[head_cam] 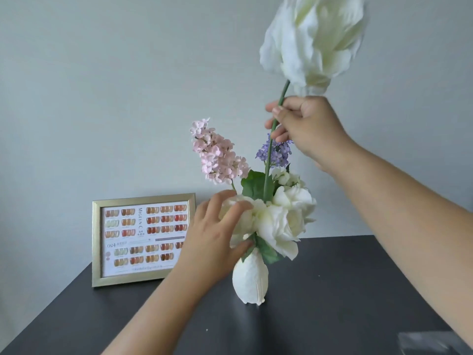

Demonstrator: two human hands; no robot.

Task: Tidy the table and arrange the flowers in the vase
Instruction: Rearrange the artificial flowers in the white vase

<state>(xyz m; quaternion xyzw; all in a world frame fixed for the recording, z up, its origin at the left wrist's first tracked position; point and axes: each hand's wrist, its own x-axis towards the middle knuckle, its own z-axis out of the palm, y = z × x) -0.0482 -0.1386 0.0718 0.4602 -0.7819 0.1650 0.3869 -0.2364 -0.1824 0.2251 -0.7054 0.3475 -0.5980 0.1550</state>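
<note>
The top of the big white flower (313, 39) runs off the upper edge of the picture, and its petals are blurred. The lower end of its green stem (268, 162) disappears among the blooms, so where it ends cannot be seen. The mouth of the vase (252, 279) is hidden behind leaves and petals. In the bottom right corner a pale, see-through thing (432, 342) is cut off by the edge and too blurred to name. The small print on the card in the picture frame (143, 239) cannot be read apart from a heading.

There is one vase, one picture frame, two hands, one pink flower spray (217, 152), one purple flower spray (277, 151), one long-stemmed white flower and a cluster of white roses (284, 216); at least three rose heads show, the rest overlap.

The white vase stands on the dark worktop (345, 290), just right of the frame, which leans against the wall. It holds the roses, the pink spray, the purple spray and green leaves. The long stem goes down into the middle of the bunch.

The right hand (307, 126) pinches the long stem between thumb and fingers, just below the big bloom, above the vase. The left hand (217, 239) is spread, fingers resting on the leftmost rose and thumb beneath it.
</note>
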